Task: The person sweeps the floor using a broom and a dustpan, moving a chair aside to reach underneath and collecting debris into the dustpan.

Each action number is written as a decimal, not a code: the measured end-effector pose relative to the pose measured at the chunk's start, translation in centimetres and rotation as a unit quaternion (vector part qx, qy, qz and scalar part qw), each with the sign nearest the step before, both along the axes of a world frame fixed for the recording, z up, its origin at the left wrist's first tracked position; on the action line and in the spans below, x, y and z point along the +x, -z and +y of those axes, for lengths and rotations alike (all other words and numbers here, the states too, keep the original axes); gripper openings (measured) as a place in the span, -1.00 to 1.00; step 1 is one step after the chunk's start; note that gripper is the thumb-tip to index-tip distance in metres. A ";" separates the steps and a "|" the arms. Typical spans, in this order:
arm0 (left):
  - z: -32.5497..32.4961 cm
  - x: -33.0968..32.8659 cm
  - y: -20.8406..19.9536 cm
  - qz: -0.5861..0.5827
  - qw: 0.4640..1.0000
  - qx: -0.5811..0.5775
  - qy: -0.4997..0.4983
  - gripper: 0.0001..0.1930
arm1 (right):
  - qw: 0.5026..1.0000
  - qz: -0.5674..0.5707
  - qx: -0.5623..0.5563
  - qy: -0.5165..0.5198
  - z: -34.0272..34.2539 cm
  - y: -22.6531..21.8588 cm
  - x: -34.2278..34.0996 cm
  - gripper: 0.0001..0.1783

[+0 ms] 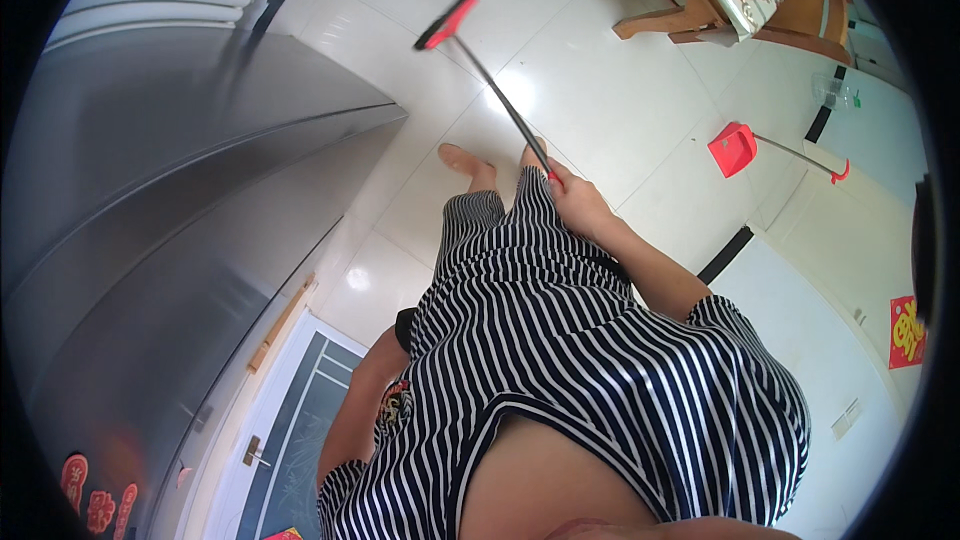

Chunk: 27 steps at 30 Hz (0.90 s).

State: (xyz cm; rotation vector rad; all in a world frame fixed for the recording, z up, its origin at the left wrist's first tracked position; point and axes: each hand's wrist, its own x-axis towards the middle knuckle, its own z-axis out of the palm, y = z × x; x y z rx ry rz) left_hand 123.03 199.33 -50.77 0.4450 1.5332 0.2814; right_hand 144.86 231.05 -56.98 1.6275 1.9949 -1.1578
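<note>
Over the pale tiled floor [640, 120], the broom [505, 103] reaches forward and leftward from you, its red-and-black head [447, 24] at the far end. Your right hand [580, 202] — the nearer one — is closed round the handle's near end; your left hand is hidden, its state impossible to tell.

Grips a long-handled broom [505, 102] by its handle in the right hand [580, 206], angling it out over pale floor tiles [620, 90]. Stands in striped clothes [540, 330], with a dustpan [733, 150] (red, like part of the broom's head) off to the right.
</note>
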 end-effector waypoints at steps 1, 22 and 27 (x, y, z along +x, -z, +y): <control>0.1 0.5 -0.5 0.010 1.000 0.003 -0.003 -0.47 | 0.992 -0.022 0.069 -0.103 0.1 0.8 1.3 -0.57; 1.5 1.1 -1.1 0.006 0.965 0.131 0.227 -0.46 | 0.953 -0.289 0.086 0.018 -7.4 -5.7 27.8 -0.56; 2.0 0.5 -2.3 0.015 0.960 0.121 0.253 -0.45 | 0.971 -0.200 0.115 0.055 -10.7 -9.6 26.3 -0.57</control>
